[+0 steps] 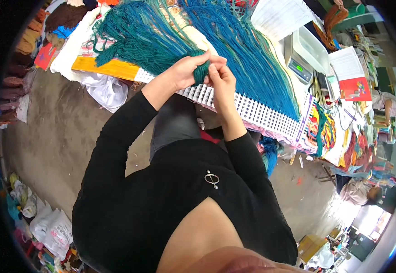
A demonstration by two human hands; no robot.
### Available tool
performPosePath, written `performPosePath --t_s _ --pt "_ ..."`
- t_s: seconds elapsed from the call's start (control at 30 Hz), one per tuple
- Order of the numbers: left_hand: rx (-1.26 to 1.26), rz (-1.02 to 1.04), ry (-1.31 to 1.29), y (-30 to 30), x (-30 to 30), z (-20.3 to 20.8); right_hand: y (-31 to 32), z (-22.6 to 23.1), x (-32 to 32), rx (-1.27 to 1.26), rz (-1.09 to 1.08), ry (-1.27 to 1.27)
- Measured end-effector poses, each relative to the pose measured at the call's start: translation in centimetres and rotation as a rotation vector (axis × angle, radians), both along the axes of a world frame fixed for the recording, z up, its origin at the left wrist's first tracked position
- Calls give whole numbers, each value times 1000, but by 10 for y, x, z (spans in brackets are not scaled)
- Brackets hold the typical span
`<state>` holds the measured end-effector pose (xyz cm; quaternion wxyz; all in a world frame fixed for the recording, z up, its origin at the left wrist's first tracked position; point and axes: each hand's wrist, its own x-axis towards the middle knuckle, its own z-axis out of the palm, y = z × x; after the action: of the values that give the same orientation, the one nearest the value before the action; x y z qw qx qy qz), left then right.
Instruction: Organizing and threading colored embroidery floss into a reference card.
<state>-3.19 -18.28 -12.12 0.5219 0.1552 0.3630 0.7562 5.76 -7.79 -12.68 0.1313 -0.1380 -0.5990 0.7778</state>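
My left hand [184, 72] is wrapped round the gathered end of a thick bundle of dark green yarn [145, 48]. Its loose strands fan away to the far left across the table. Close against it, my right hand [223, 82] has thumb and fingers pinched together at the end of the bundle; whatever lies between those fingertips is too small to make out. Under and beside my hands runs a white strip with rows of holes [273, 110]. Long blue yarn strands [257, 68] lie spread from its right part toward the far side.
A scale [299, 68] with a clear plastic tub [313, 48] stands on the right, near paper sheets [280, 18]. Multicoloured yarn [327, 129] lies at the table's right end. A yellow board [105, 68] edges the left side. White bags [52, 230] sit on the floor; other people are at right.
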Motion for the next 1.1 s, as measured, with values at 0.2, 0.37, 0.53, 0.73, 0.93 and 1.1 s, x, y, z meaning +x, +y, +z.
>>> performPosePath --t_s 0.2,0.37,0.53,0.73,0.93,1.1 --pt "38 66 -140 2 -1 10 6 1 6 -144 7 38" --pt "103 73 -163 1 -5 8 6 5 8 -289 -25 67" --pt "69 111 -111 -3 -3 14 4 6 8 -393 32 18" --pt "-25 70 43 -2 3 15 8 10 9 -246 72 -50" --pt "112 116 -128 -8 -4 14 2 14 9 -285 -3 62" --pt "-89 269 89 -15 -9 25 13 19 17 -60 37 8"
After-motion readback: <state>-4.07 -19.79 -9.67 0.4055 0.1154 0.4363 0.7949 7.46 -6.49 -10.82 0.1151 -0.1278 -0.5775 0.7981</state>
